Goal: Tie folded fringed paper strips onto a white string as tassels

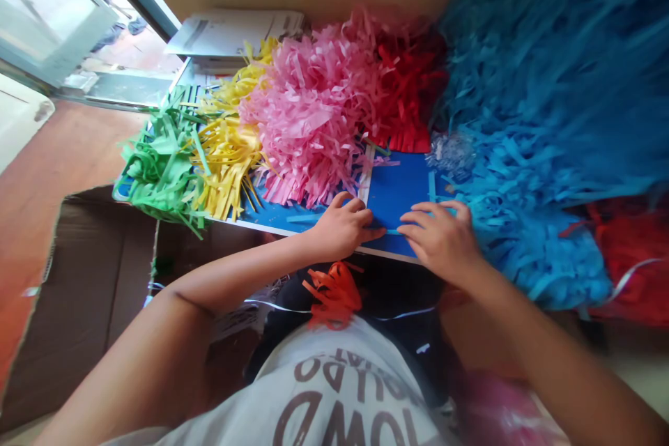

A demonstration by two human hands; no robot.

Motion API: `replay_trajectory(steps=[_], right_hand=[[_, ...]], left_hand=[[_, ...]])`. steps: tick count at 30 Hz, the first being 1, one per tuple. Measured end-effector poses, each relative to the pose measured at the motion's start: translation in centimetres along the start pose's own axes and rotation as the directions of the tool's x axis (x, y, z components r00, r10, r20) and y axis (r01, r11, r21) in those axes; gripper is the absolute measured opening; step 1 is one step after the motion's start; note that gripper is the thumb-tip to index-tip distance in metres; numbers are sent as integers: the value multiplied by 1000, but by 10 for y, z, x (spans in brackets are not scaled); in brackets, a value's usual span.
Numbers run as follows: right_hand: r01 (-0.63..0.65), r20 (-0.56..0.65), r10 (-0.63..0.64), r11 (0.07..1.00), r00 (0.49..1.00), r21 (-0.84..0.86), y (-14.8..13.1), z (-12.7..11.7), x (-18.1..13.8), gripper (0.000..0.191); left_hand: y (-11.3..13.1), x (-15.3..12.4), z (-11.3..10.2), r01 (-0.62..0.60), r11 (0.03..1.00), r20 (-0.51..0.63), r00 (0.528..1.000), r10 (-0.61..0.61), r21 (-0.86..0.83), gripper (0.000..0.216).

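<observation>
Both my hands rest on a blue board (398, 189) in front of me. My left hand (341, 226) has its fingers curled and pinched on one end of a thin light-blue paper strip (391, 231). My right hand (442, 237) pinches the other end of the same strip, fingers pressed down on the board. Heaps of fringed paper lie just beyond my fingers: pink (308, 118), red (410, 83) and a large blue heap (548, 118) beside my right hand.
Green (162, 160) and yellow (230, 146) fringed paper lie at the board's left end. A brown cardboard box (83, 293) sits at the lower left, white papers (230, 31) at the back, orange paper scraps (332, 293) on my lap, more red paper (627, 258) at right.
</observation>
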State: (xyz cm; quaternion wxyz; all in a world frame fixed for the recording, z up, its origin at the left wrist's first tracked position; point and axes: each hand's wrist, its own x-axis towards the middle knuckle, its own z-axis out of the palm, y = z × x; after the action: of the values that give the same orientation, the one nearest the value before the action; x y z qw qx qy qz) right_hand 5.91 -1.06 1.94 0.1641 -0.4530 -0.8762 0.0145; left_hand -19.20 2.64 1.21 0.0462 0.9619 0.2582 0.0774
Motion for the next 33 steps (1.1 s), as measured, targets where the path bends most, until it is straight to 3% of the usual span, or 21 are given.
replay_trajectory(steps=[6,11,17,22,26,28,30,33], right_hand=[[208,-73,-225,960,972,-189,-7,16,0,20],[143,-144,-154,986,977,-84,-13,12,3,18],[105,-256,-103,994,961,-5,-52,-25,-4,12],[-23,-430,10,999,903,-26,-85,-41,-8,11],[-227,-637,146,973,757,-47,-111,-22,-9,13],[-270,-679,203,963,706,8,-120,-8,-9,17],[-261,-662,261,960,702,102,-126,1,-11,23],[-193,-579,321,943,750,273,-130,3,-15,32]], left_hand=[[14,3,9,-3,994,-149,989,20,110,23],[22,10,20,19,990,-315,949,25,136,27],[42,-6,-19,61,996,-422,906,-26,70,29],[68,-21,-38,162,985,-588,793,-161,-52,23],[92,-20,-28,260,934,-690,630,-357,-245,18],[101,-17,-21,278,899,-709,553,-437,-338,18],[105,-14,-16,259,884,-718,516,-467,-389,18],[106,-13,-11,208,883,-709,531,-463,-421,20]])
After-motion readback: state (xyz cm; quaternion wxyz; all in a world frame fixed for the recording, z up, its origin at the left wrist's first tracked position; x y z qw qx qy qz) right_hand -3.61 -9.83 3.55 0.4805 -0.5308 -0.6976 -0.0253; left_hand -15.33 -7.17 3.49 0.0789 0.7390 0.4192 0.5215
